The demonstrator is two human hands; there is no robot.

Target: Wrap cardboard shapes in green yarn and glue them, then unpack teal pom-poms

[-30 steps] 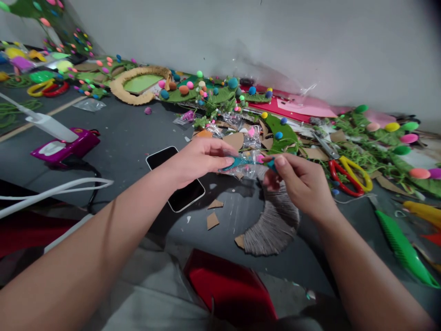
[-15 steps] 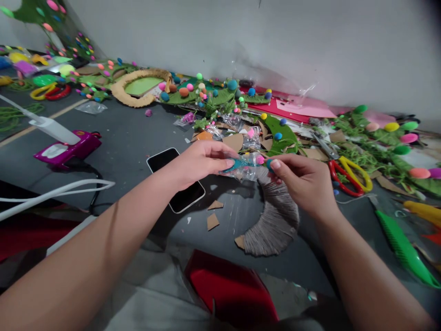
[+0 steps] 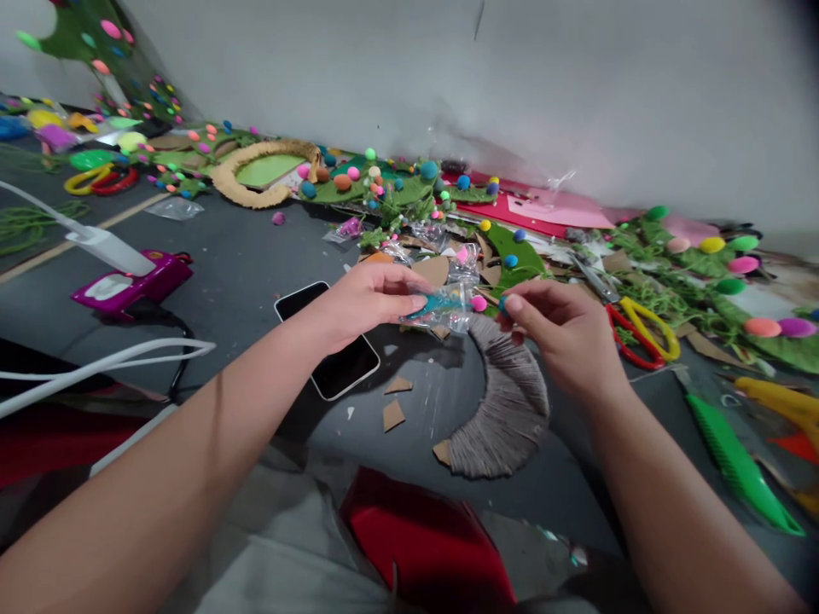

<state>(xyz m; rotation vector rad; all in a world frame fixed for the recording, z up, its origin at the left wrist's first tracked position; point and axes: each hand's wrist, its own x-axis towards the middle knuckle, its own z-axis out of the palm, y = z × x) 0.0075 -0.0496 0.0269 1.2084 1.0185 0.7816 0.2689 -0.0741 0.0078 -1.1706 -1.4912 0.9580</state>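
My left hand (image 3: 377,305) pinches a clear plastic bag (image 3: 457,311) with teal material inside. Just right of the bag, my right hand (image 3: 563,333) holds a small teal piece (image 3: 504,305) between thumb and fingers; its exact shape is hidden. A curved cardboard form wrapped in grey yarn (image 3: 502,418) lies on the dark table below my right hand, with bare cardboard at its lower end. Beneath my left hand and forearm is a phone (image 3: 345,368), partly covered. A pink pompom (image 3: 479,304) shows beside the bag's right end.
Red and yellow scissors (image 3: 643,333) and a green-handled tool (image 3: 735,460) lie right. Leaves, pompoms and a tan wrapped ring (image 3: 256,183) line the back. A purple device (image 3: 131,281) with white cables is left. Cardboard scraps (image 3: 392,415) lie near the phone.
The teal piece in my right hand is now slightly farther from the bag. My left hand keeps its hold on the bag, and the view has shifted a little.
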